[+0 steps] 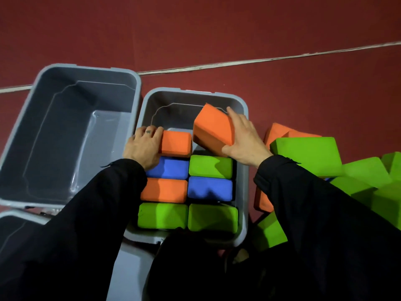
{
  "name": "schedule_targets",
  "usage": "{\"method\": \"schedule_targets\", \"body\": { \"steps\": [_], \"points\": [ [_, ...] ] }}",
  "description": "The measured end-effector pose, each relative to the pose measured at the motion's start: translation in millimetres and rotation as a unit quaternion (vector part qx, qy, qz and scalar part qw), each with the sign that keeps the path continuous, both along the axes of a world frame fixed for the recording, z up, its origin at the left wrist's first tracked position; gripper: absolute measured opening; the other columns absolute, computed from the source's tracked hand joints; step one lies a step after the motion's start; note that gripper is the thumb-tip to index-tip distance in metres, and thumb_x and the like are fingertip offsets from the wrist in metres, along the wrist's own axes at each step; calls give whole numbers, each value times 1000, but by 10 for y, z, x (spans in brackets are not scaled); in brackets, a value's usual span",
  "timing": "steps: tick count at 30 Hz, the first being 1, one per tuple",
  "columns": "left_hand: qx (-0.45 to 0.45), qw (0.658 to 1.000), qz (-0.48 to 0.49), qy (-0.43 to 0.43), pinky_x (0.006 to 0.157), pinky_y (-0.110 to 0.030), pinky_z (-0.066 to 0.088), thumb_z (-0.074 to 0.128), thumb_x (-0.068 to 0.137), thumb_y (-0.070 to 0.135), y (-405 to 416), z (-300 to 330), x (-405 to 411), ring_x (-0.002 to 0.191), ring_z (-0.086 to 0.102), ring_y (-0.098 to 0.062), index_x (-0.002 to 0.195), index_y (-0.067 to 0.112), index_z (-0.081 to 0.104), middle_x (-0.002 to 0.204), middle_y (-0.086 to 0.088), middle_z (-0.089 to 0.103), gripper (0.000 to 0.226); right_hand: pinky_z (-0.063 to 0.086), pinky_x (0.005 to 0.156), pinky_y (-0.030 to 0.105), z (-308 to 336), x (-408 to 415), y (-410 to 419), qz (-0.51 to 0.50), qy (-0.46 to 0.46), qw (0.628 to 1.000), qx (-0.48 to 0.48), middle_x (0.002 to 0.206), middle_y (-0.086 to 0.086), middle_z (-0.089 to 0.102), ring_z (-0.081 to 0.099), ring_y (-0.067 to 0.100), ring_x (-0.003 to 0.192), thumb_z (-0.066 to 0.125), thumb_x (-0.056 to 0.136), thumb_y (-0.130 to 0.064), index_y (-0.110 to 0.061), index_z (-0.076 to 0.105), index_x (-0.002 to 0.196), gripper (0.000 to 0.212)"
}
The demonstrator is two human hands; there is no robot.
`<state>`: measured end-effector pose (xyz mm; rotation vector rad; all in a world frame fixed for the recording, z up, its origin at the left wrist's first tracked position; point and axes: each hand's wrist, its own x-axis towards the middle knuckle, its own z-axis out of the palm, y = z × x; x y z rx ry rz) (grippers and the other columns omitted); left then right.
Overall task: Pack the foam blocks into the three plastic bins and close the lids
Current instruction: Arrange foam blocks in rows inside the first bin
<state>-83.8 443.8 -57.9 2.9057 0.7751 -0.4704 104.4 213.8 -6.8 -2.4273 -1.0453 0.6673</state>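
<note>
The middle grey bin [243, 170] holds several foam blocks in two columns, coloured green, blue and orange. My left hand [144, 146] lies on the left end of an orange block [176, 144] at the far end of the left column, fingers curled over it. My right hand [244, 139] grips a second orange block [213, 129], tilted above the right column's open far end. An empty grey bin [71, 131] stands to the left. The corner of a third bin [13, 216] shows at the lower left.
A loose pile of green [308, 155] and orange [275, 131] blocks lies on the red floor to the right of the middle bin. A pale seam [260, 60] crosses the floor behind the bins. My black sleeves hide the near floor and part of a grey lid [132, 270].
</note>
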Motion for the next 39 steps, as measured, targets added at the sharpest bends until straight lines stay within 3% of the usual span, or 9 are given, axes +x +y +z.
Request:
{"method": "schedule_targets", "body": {
  "steps": [4,8,14,17,23,26,29,33,39],
  "points": [
    [15,999,14,33,111,-52,38,61,81,17,-26,-267,-60,145,29,-36,156,17,21,157,-9,34,85,19,123,52,-219,122,55,95,-132,980,-116,146,11,40,41,40,133,68,71,-20,-15,25,157,96],
    [43,998,-4,45,112,-56,31,56,83,20,-11,-433,-32,146,29,-38,160,19,13,160,-10,31,87,30,115,49,-465,120,93,166,-129,963,-172,142,14,46,49,41,127,67,74,-13,-17,27,156,91],
    [81,995,-32,50,109,-63,27,51,74,27,-128,-560,3,140,31,-45,159,16,15,157,-22,29,93,13,126,48,-899,101,58,156,-92,960,-212,170,11,6,12,38,155,48,90,-8,-19,2,163,87],
    [80,996,-33,4,92,-52,40,52,74,30,-283,-632,137,117,44,-44,155,7,26,139,-26,42,88,4,127,49,-1031,37,114,135,-87,961,-223,170,15,-4,1,40,156,44,96,-28,-15,-4,163,83],
    [-13,1000,11,-1,115,-60,21,28,84,53,-406,-860,140,147,11,-53,161,22,10,162,-31,7,85,-4,126,52,-1315,-186,245,87,-111,966,-216,169,9,-17,-15,35,155,25,90,-81,-18,-10,162,101],
    [-42,999,25,5,117,-60,16,44,89,53,-423,-805,179,149,6,-51,161,22,8,163,-29,2,87,-7,126,52,-1316,-195,278,79,-107,962,-238,169,9,-18,-17,34,155,25,88,-85,-20,-12,162,106],
    [-59,997,47,-33,116,-57,22,45,89,51,-425,-740,144,150,13,-43,159,22,20,163,-25,15,80,-3,126,52,-1220,-140,240,94,-91,968,-212,170,9,-10,-10,34,156,35,93,-74,-24,-3,163,94],
    [-60,998,12,-23,113,-58,28,49,92,49,-410,-613,90,149,20,-40,154,18,30,161,-20,25,73,16,125,47,-1035,-157,99,132,-101,976,-144,166,10,25,18,34,153,52,93,-44,-24,37,155,66],
    [-76,995,-38,-47,102,-56,45,52,93,45,-610,-185,207,138,39,-38,138,16,49,151,-17,43,54,44,104,44,-607,-207,-109,112,-106,984,-88,129,0,64,49,27,128,48,85,-36,-23,68,121,42]
  ]
}}
